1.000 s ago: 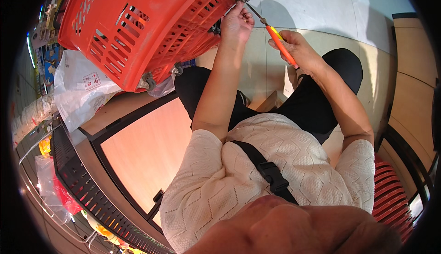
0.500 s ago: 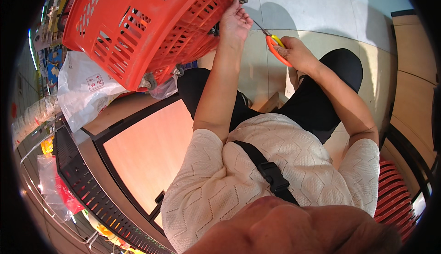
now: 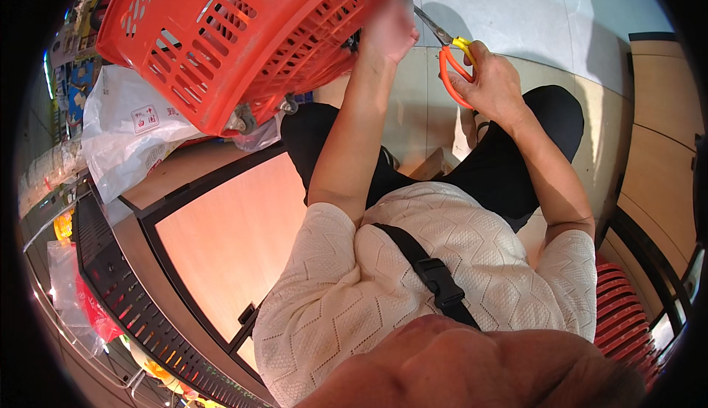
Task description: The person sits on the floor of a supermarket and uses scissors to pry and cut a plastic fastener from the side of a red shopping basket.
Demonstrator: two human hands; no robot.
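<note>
A large red plastic basket with slotted sides lies tipped at the upper left, its underside turned partly to me. Small casters show along its bottom edge. My left hand is raised at the basket's right end, close to a caster; blur smears its fingers, so their grip cannot be read. In my right hand is a pair of scissors with orange and yellow handles. Its blades point up and left, their tips beside my left hand, and the handle loops stand apart.
A white plastic bag lies beneath the basket's left side. A low cabinet with a pale panel stands to my left, near a black perforated rack. Wooden cabinets and red slatted plastic are at the right.
The scissors have tilted, and their handles have spread apart. My right hand has shifted slightly right. My left hand has moved a little right and down, and the basket has shifted slightly.
</note>
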